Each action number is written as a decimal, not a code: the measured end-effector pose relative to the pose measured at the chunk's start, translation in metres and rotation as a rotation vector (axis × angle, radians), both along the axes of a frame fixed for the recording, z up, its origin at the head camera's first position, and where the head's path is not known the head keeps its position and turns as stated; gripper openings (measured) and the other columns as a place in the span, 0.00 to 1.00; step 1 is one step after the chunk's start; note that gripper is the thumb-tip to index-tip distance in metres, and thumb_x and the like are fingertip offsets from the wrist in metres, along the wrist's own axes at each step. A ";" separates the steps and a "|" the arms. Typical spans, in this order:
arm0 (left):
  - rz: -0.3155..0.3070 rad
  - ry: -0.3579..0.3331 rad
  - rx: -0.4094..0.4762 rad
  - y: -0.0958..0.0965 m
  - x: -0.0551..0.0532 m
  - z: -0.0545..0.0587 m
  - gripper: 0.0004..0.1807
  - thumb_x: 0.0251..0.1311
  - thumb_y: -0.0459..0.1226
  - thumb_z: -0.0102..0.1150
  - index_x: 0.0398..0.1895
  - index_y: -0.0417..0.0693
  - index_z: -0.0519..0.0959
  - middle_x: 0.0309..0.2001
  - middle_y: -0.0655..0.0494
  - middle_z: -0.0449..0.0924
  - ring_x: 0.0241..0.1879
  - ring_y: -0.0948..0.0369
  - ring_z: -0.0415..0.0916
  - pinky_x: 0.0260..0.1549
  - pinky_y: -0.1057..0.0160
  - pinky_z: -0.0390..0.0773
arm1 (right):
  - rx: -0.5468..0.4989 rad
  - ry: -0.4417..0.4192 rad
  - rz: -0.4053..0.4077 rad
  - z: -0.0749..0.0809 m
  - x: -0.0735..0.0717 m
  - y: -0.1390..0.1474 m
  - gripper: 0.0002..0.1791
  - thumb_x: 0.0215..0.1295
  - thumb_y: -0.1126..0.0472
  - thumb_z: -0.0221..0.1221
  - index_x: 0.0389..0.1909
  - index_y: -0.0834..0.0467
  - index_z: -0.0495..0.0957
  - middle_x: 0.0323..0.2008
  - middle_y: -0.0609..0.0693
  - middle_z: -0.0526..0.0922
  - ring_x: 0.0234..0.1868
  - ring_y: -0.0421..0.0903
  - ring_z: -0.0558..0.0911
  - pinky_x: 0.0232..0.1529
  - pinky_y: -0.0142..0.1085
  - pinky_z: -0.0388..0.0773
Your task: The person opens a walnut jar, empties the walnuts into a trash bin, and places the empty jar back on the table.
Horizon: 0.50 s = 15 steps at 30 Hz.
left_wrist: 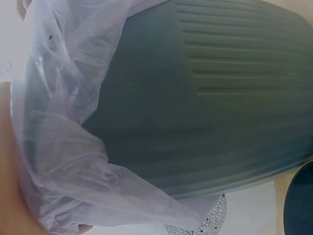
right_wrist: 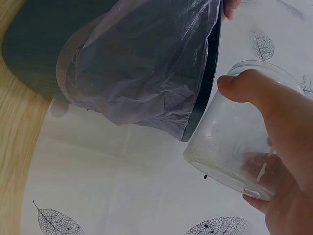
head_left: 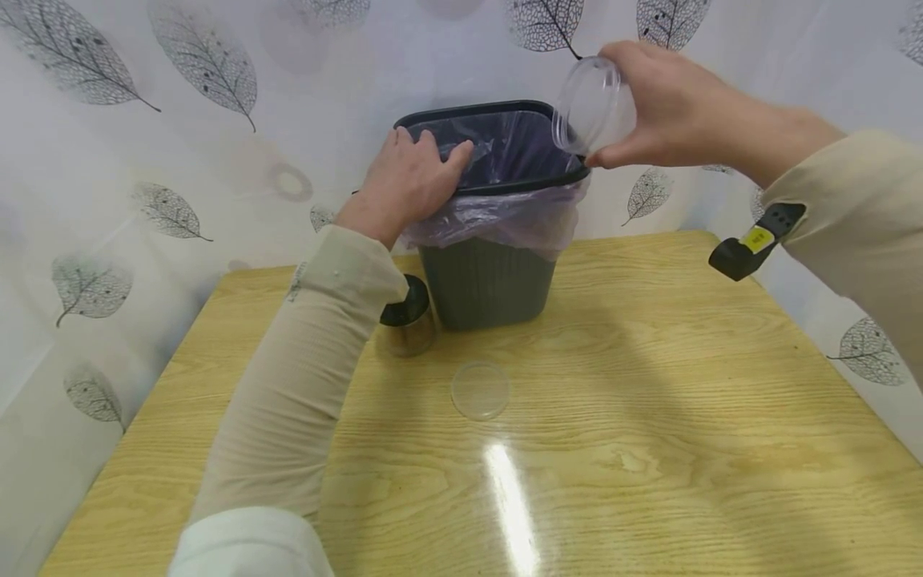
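Note:
A dark grey trash bin [head_left: 490,288], lined with a thin pale purple bag [head_left: 505,212], stands on the table against the wall. My left hand [head_left: 413,178] grips its rim at the left side, fingers reaching over the edge. Above the rim's right end, my right hand [head_left: 667,112] holds a clear plastic container [right_wrist: 230,132] tipped sideways, its mouth facing left toward the bin. Thumb and fingers wrap round the container, whose see-through wall shows faint residue near one end. In the left wrist view the bag's folds cover part of the left hand.
On the table [head_left: 649,417], a round clear lid [head_left: 481,390] lies flat in front of the bin. A small jar with a black lid [head_left: 409,308] stands by the bin's left side, partly behind the left sleeve. Leaf-patterned wall covering [head_left: 346,96] rises right behind the bin.

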State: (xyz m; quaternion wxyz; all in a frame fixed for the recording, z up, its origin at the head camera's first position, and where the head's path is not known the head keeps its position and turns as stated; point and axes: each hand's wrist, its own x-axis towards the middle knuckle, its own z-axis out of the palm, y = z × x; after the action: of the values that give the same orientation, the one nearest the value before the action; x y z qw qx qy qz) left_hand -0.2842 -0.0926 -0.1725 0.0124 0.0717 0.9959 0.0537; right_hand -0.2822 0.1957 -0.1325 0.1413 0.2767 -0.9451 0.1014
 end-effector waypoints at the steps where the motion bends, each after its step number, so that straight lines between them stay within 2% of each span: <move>1: 0.000 0.001 0.001 0.000 0.000 0.000 0.49 0.69 0.66 0.10 0.79 0.37 0.36 0.78 0.34 0.29 0.79 0.45 0.25 0.78 0.53 0.34 | -0.011 -0.002 0.000 -0.001 0.000 0.000 0.59 0.48 0.52 0.74 0.75 0.65 0.50 0.65 0.71 0.66 0.61 0.69 0.68 0.60 0.67 0.69; 8: 0.003 0.005 0.004 -0.001 0.000 -0.001 0.49 0.70 0.66 0.11 0.79 0.37 0.37 0.78 0.34 0.29 0.79 0.45 0.25 0.79 0.53 0.35 | -0.120 -0.017 0.004 -0.008 0.000 0.006 0.56 0.48 0.54 0.75 0.73 0.65 0.54 0.61 0.68 0.70 0.56 0.63 0.71 0.55 0.59 0.72; 15: -0.004 0.009 -0.004 0.000 0.000 -0.001 0.49 0.69 0.66 0.10 0.79 0.37 0.37 0.79 0.35 0.30 0.79 0.45 0.26 0.79 0.53 0.34 | -0.197 -0.046 -0.053 -0.016 0.001 0.017 0.53 0.50 0.52 0.74 0.72 0.60 0.55 0.60 0.62 0.71 0.56 0.61 0.73 0.51 0.50 0.70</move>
State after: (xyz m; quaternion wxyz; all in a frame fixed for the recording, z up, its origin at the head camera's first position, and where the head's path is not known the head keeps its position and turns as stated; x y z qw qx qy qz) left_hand -0.2845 -0.0929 -0.1731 0.0081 0.0738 0.9959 0.0514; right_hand -0.2813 0.2123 -0.1489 0.1488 0.2341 -0.9405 0.1962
